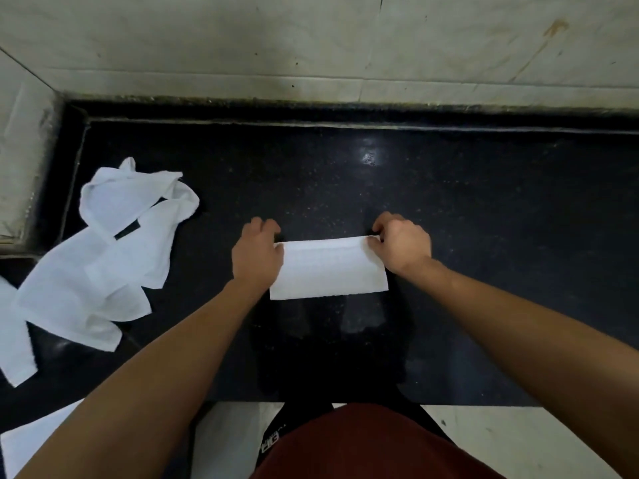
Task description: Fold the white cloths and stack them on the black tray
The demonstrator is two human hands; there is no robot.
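Note:
A white cloth [328, 271], folded into a neat rectangle, lies flat on the black counter [484, 219] in front of me. My left hand [257, 252] pinches its far left corner. My right hand [403, 245] pinches its far right corner. Both hands rest at the cloth's far edge. A pile of unfolded white cloths [103, 250] lies crumpled at the left of the counter. No black tray can be told apart from the dark surface.
A stained pale tiled wall [311, 46] runs along the back, with a tiled ledge [24, 150] at the left. Another white cloth [31, 444] shows at the lower left edge. The counter's front edge is at my waist.

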